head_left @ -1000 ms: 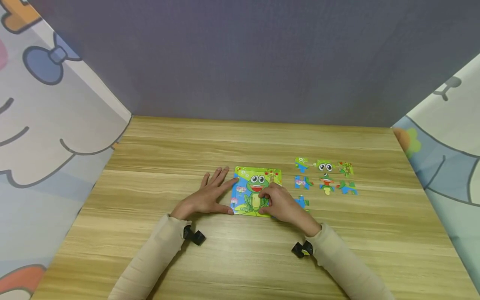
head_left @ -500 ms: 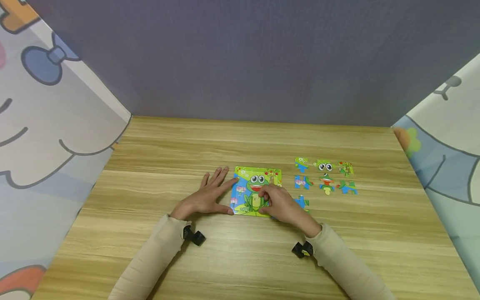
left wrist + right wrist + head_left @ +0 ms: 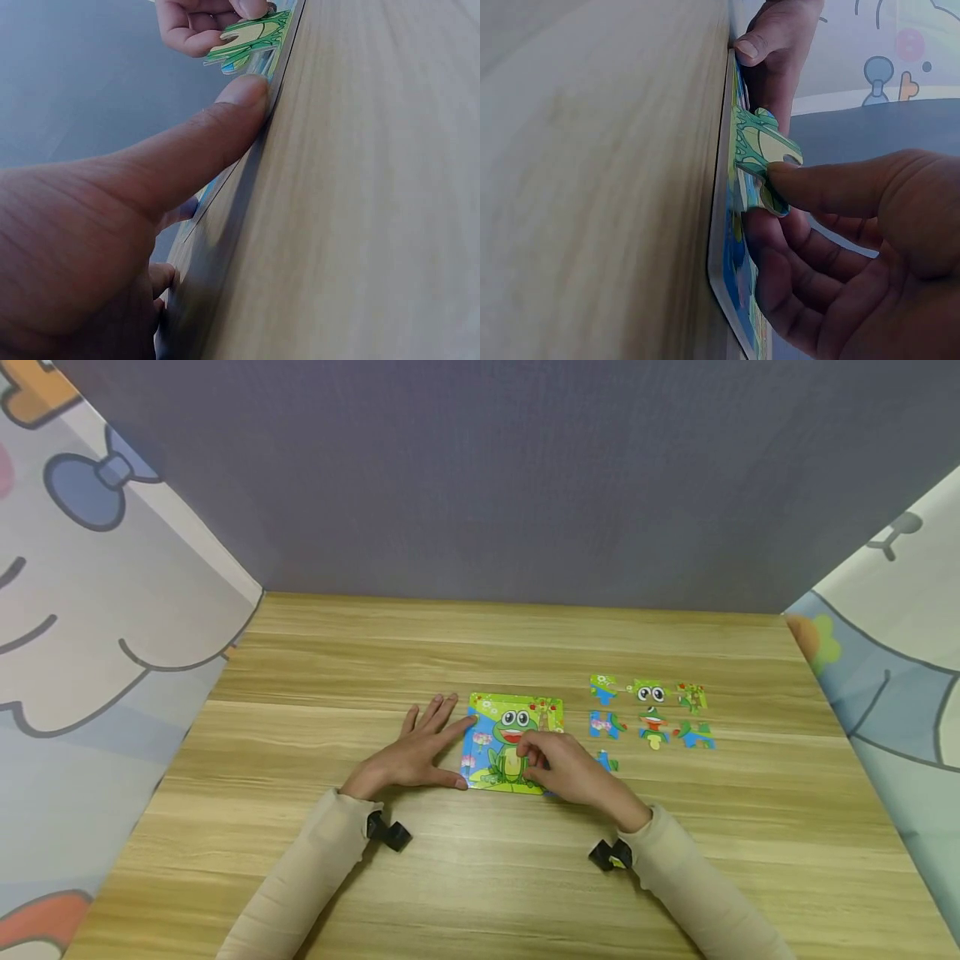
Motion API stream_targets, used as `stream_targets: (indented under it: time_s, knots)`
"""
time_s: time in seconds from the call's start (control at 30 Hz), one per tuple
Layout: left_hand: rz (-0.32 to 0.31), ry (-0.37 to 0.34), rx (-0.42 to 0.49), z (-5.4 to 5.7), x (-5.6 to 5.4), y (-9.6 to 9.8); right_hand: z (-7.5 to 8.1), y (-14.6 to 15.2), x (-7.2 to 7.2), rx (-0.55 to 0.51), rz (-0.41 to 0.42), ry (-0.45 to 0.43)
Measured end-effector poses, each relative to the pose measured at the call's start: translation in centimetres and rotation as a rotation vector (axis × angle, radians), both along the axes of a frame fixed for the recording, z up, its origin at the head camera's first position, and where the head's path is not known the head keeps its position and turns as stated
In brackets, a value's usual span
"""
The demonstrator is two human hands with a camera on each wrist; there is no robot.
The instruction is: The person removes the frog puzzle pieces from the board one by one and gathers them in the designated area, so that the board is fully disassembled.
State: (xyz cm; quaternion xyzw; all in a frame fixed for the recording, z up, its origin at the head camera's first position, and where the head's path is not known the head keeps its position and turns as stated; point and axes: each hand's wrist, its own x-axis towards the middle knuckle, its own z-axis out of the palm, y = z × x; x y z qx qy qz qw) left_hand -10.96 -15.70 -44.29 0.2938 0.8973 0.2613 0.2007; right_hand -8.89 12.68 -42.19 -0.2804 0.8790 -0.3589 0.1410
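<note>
A square frog puzzle board lies flat on the wooden table. Against its left edge rests my left hand, fingers spread, with thumb and index finger touching the rim. My right hand is over the board's lower right part, its fingers hiding some of the picture. Between thumb and fingers it pinches a green and yellow puzzle piece printed with the frog's belly. The piece stands tilted up from the board, its lower edge close at the surface; it also shows in the left wrist view.
Several loose puzzle pieces lie in rows right of the board, among them one with the frog's eyes and one with its mouth. A blue and green piece lies just beyond my right hand. A grey panel stands behind the table.
My right hand has shifted slightly to the right, and a little more of the board's lower right part shows. My left hand has stayed in place.
</note>
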Motion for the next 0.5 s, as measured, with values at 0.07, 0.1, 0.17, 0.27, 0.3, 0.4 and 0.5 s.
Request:
stream_targets:
  time_s: [0.07, 0.1, 0.17, 0.27, 0.3, 0.4, 0.5]
  knots:
    - [0.000, 0.003, 0.000, 0.0, 0.0, 0.0, -0.1, 0.0, 0.0, -0.006, 0.014, -0.002]
    - [0.001, 0.003, 0.001, 0.0, 0.0, 0.0, -0.1, 0.0, -0.1, -0.012, 0.017, -0.006]
    - [0.002, 0.004, 0.004, 0.0, 0.0, 0.0, -0.2, 0.1, -0.1, -0.024, 0.019, -0.012]
    - [0.000, 0.005, 0.003, -0.1, 0.0, 0.0, -0.3, 0.2, 0.0, -0.054, 0.005, -0.021]
    - [0.000, 0.004, 0.003, -0.1, 0.0, 0.0, -0.2, 0.3, 0.0, -0.072, -0.002, -0.026]
    - [-0.002, 0.003, -0.001, -0.1, 0.0, 0.0, -0.1, 0.7, 0.0, -0.117, -0.040, -0.044]
    - [-0.003, 0.003, 0.002, -0.1, 0.0, 0.0, 0.3, 1.3, -0.1, -0.151, -0.086, -0.072]
